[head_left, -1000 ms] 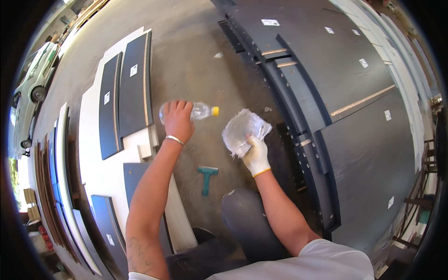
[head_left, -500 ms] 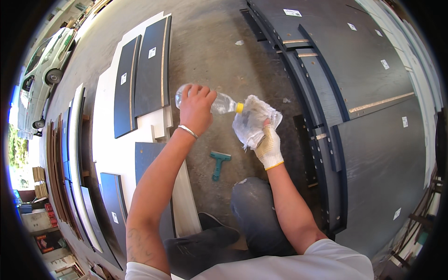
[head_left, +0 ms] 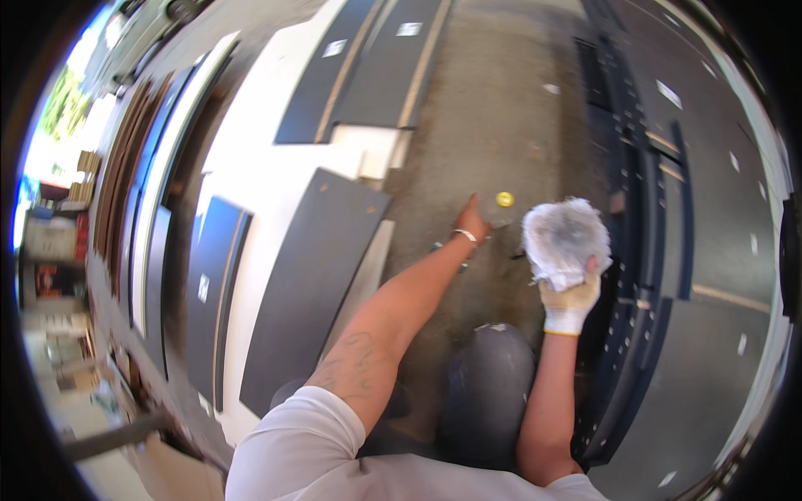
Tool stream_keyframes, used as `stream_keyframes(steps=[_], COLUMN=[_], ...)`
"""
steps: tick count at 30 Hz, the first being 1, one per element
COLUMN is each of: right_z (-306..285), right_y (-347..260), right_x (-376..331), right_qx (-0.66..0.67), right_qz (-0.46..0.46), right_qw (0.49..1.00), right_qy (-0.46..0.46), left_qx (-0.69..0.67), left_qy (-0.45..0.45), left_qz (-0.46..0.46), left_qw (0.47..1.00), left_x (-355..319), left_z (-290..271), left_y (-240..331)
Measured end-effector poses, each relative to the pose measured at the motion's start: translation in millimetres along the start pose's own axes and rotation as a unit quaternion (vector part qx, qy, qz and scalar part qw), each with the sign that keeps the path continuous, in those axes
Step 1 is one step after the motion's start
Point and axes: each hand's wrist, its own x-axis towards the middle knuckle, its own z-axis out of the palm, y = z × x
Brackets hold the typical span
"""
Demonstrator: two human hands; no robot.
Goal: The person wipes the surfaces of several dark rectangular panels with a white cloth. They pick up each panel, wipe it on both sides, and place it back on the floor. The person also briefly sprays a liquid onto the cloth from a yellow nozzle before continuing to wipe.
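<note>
A clear plastic bottle with a yellow cap (head_left: 505,199) is upright, low over or on the concrete floor; its see-through body is hard to make out. My bare left hand (head_left: 473,222), a bracelet at its wrist, reaches down and is closed against the bottle's left side, though blur partly hides the fingers. My right hand (head_left: 571,299), in a cream knitted work glove, holds up a wadded white cloth (head_left: 565,242) with a greyish damp patch on its face. Bits of a teal scraper (head_left: 464,267) show beside my left wrist, most of it covered by my arm.
Dark boards (head_left: 311,288) lie on white panels (head_left: 251,100) to my left. To the right stand stacked dark panels (head_left: 710,359) with drilled edge strips. Brown boards (head_left: 134,175) line the far left, with a parked vehicle (head_left: 142,42) beyond. My knee (head_left: 493,376) is below the cloth.
The bottle, tipped against the cloth before, is now lowered and upright, with my left hand beside it. My right hand has moved right with the cloth, its face turned up. The view has shifted.
</note>
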Motion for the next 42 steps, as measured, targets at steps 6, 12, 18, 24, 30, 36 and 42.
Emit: stream_keyframes(steps=[6, 12, 18, 24, 30, 36, 42], right_z=[44.5, 73.0, 143.9, 175.3, 175.9, 190.2, 137.6], right_y=[25.5, 128.7, 242.0, 245.5, 275.6, 279.6, 258.1], right_x=[12.9, -4.2, -102.2, -52.5, -117.4, -48.1, -80.0], right_qx=[-0.048, -0.452, -0.658, -0.817, -0.711, -0.855, -0.677], right_qz=[0.039, -0.040, -0.106, -0.001, -0.044, -0.126, -0.167], right_qw=[0.996, 0.878, 0.336, 0.334, 0.172, 0.308, 0.146], right_qy=[-0.068, -0.150, -0.666, -0.470, -0.681, -0.399, -0.702], left_qx=[0.356, 0.343, 0.377, 0.346, 0.333, 0.381, 0.306], left_qy=[-0.321, 0.173, 0.145, 0.168, 0.203, 0.158, 0.195], left_qz=[0.158, 0.146, -0.114, -0.108, -0.114, -0.146, -0.142], left_qw=[0.863, 0.912, 0.908, 0.917, 0.914, 0.899, 0.921], left_x=[-139.4, -283.1, -390.6, -394.5, -395.9, -390.6, -396.8], left_z=[-154.1, -376.1, -366.9, -362.2, -365.3, -357.0, -358.5], left_y=[58.2, -51.5, -146.5, -153.5, -141.1, -138.1, -144.0])
